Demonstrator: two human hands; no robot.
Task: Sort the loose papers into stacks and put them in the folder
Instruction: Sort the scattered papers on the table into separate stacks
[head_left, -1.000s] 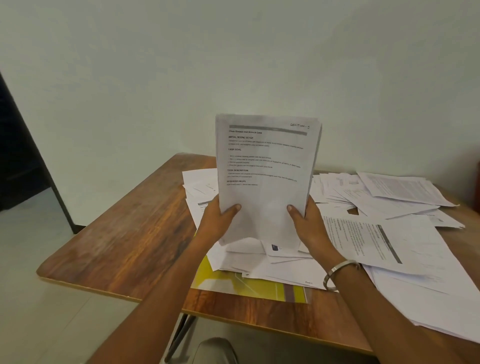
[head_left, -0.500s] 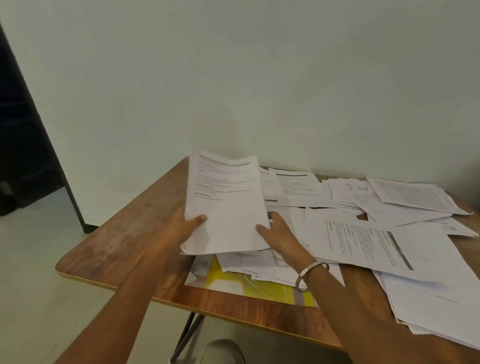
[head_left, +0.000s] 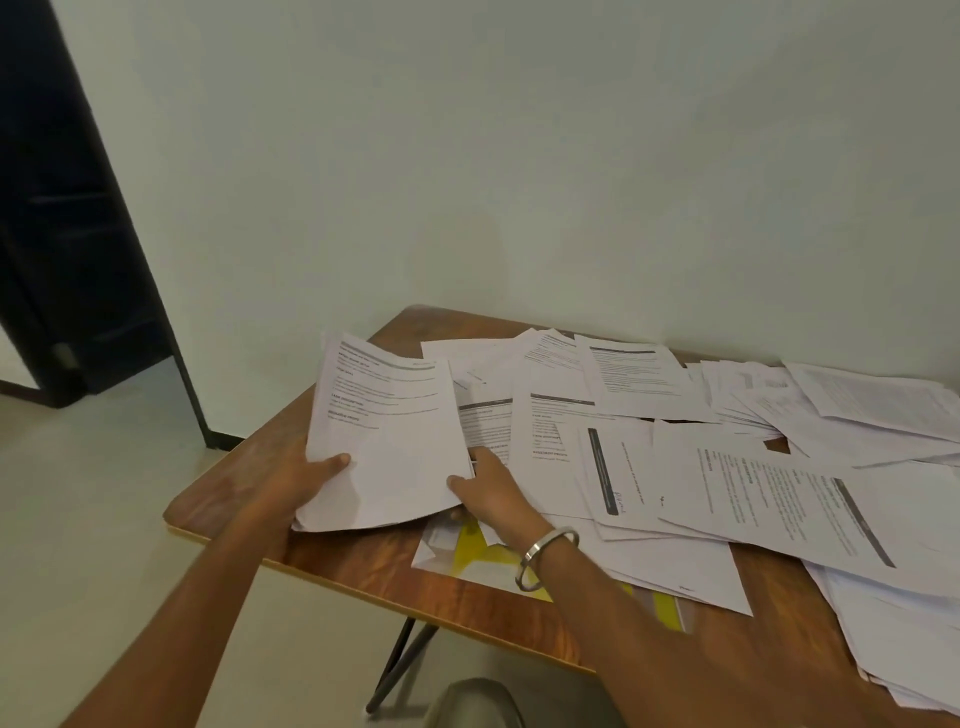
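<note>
A stack of white printed sheets (head_left: 387, 431) lies low over the left part of the wooden table (head_left: 244, 478). My left hand (head_left: 306, 480) holds its lower left edge, thumb on top. My right hand (head_left: 491, 491), with a metal bangle on the wrist, grips its lower right corner. Loose papers (head_left: 727, 467) cover the middle and right of the table in an untidy spread. A yellow and white folder (head_left: 478, 558) lies near the front edge, mostly buried under sheets and my right wrist.
A pale wall stands right behind the table. A dark doorway (head_left: 67, 260) opens at the left. The table's front left corner is bare wood. Below the front edge are metal legs (head_left: 395, 660) and a grey rounded object (head_left: 472, 701) on the pale floor.
The stack, held upright in front of me a second ago, has been tipped down and carried left, now almost flat over the table's left side. Both hands moved with it.
</note>
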